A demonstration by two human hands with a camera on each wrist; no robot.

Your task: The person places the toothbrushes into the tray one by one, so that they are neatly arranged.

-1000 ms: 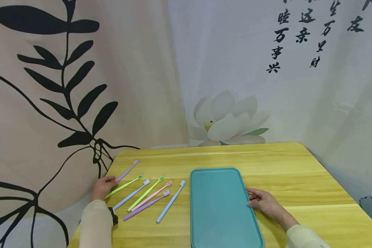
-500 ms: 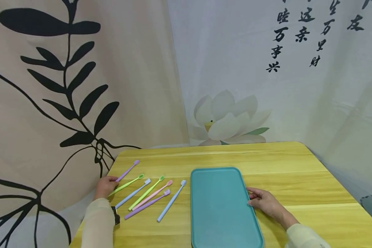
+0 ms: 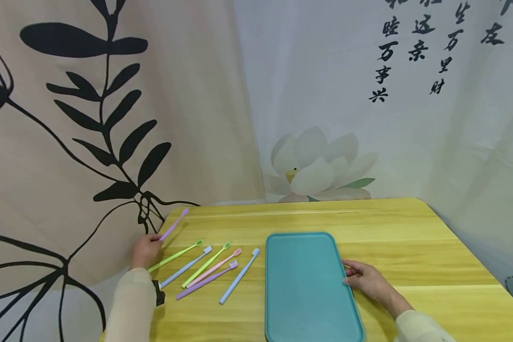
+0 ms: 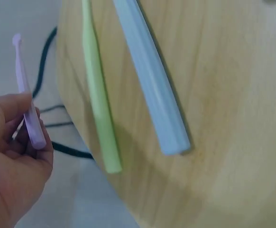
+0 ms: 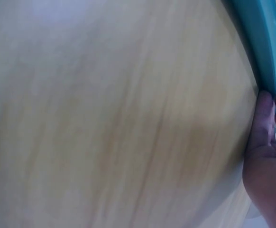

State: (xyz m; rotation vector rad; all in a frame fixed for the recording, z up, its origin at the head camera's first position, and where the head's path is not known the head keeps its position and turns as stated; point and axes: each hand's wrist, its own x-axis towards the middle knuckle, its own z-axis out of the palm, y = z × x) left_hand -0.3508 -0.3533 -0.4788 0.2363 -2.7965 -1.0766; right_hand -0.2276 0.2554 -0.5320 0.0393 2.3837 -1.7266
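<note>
My left hand (image 3: pixel 145 251) pinches a purple toothbrush (image 3: pixel 174 225) between thumb and fingers at the table's left side. In the left wrist view that toothbrush (image 4: pixel 23 80) is off the table, its handle end poking out below the thumb. Close by lie a green toothbrush (image 3: pixel 175 256) and a blue toothbrush (image 3: pixel 185 267). At the right long side of a teal tray (image 3: pixel 309 285), my right hand (image 3: pixel 369 282) holds the rim. The right wrist view has the thumb and fingers of that hand (image 5: pixel 268 166) at the tray's edge (image 5: pixel 261 42).
Between the left hand and the tray lie another green toothbrush (image 3: pixel 205 266), a pink one (image 3: pixel 215 267), a second purple one (image 3: pixel 207 280) and a second blue one (image 3: pixel 239 276). The wooden table (image 3: pixel 410 237) ends at a printed curtain (image 3: pixel 205 118).
My left hand has lifted the purple toothbrush, whose head now stands higher, off the table with a shadow beneath. The right hand stays on the tray. The head view has shifted slightly.
</note>
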